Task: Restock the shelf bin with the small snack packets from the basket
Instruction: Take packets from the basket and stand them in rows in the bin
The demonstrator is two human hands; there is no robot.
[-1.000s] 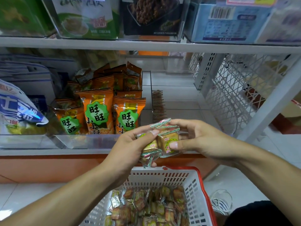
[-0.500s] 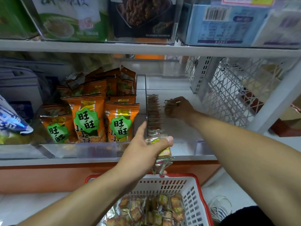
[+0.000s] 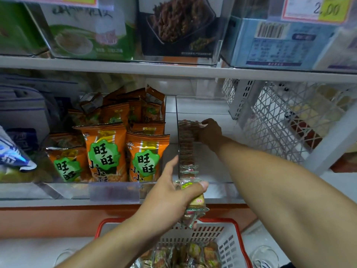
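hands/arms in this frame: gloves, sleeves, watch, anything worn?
Nothing worn shows. The left hand and right hand are bare: no gloves, rings or watch in view. Both forearms are bare up to the frame edge, so no sleeves are visible.

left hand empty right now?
No, the left hand grips a bunch of small snack packets just above the basket.

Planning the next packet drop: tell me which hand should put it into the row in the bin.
Probably the right hand. It is already inside the clear bin, at the far end of the row of packets. The left hand sits outside the bin front, gripping spare packets above the basket, ready to pass one.
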